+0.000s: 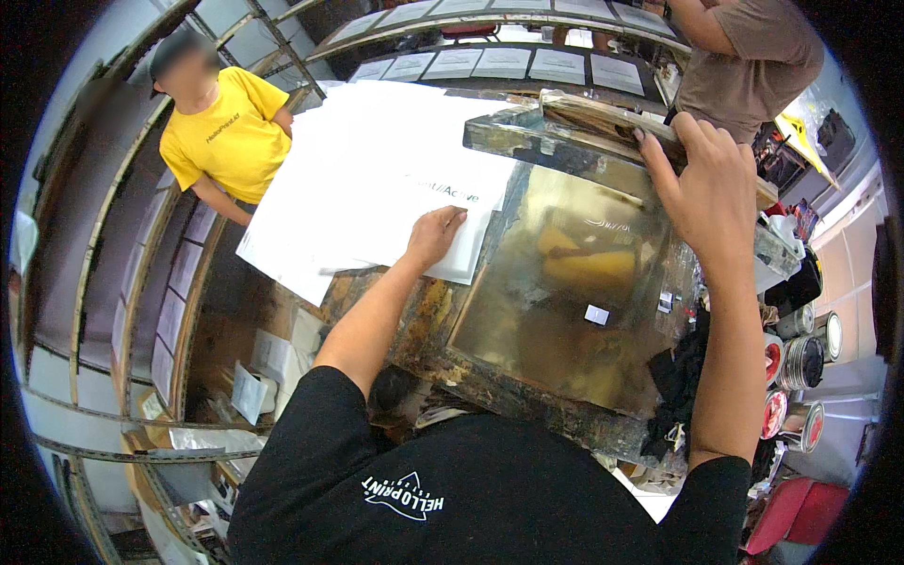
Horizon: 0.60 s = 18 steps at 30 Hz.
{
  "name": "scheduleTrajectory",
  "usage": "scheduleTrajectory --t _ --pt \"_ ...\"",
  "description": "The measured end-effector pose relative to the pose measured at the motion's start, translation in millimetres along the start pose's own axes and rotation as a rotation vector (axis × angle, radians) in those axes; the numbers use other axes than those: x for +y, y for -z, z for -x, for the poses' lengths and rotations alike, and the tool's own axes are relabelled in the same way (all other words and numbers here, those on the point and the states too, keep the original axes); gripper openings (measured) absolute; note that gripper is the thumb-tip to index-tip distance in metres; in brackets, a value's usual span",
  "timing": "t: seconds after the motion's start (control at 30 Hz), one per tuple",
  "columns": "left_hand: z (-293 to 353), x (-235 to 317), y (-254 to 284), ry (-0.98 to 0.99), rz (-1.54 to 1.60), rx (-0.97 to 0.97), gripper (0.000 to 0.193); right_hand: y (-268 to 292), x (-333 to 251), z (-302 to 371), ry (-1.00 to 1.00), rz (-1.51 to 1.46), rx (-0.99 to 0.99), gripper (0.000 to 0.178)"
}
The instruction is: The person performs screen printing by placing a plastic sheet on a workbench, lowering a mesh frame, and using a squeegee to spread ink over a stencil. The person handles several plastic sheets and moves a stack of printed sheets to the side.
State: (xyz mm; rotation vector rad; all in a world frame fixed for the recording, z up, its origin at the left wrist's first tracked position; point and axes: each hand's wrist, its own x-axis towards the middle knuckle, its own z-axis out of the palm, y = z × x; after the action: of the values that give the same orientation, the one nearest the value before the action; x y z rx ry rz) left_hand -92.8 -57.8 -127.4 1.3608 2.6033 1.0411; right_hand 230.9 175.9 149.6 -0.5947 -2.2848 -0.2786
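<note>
My left hand [436, 235] is closed at a white printed sheet [450, 262], its fingers drawn together on the sheet's surface just below a line of dark lettering. This sheet lies over the left edge of a printing screen [556, 320] with a worn, taped frame. The screen's mesh is yellowish and see-through, with darker patches and a small white label. At the far right, my right hand [711, 184] is wrapped over a stained wooden bar [612, 122] along the screen's back side. The thumb shows on the near side; the other fingertips are hidden.
More white sheets [348, 179] spread out to the left. A person in a yellow shirt [231, 127] stands at left, another in a brown shirt [753, 56] at back right. Racks [122, 226] line the left; printed pieces [499, 63] lie behind. Cans [800, 363] stand at right.
</note>
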Motion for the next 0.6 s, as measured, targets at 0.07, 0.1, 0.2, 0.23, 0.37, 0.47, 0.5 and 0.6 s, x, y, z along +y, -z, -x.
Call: scheduleTrajectory --t 0.07,0.1,0.2,0.23,0.37,0.47,0.5,0.6 --pt "-13 6 13 0.098 0.069 -0.062 0.032 0 0 0 0.002 -0.010 0.010 0.044" --pt "-21 12 19 0.069 0.076 -0.025 0.033 0 1 0 0.014 -0.008 0.013 0.044" --pt "-42 43 23 -0.057 0.085 -0.032 0.035 4 2 -10 0.043 0.009 0.040 0.045" --pt "-44 58 15 -0.092 0.109 -0.066 0.035 4 3 -14 0.045 0.016 0.021 0.044" --pt "-33 122 -56 -0.085 0.151 -0.206 0.038 1 9 -19 0.053 0.051 0.050 0.047" --pt "-15 141 -100 -0.329 -0.210 -0.242 0.051 -6 12 -12 0.042 0.054 0.041 0.046" --pt "-14 144 -110 -0.426 -0.382 -0.273 0.056 -6 13 -11 0.040 0.050 0.032 0.046" --pt "-16 154 -133 -0.555 -0.378 -0.397 0.066 4 10 -15 -0.029 -0.044 -0.096 0.045"
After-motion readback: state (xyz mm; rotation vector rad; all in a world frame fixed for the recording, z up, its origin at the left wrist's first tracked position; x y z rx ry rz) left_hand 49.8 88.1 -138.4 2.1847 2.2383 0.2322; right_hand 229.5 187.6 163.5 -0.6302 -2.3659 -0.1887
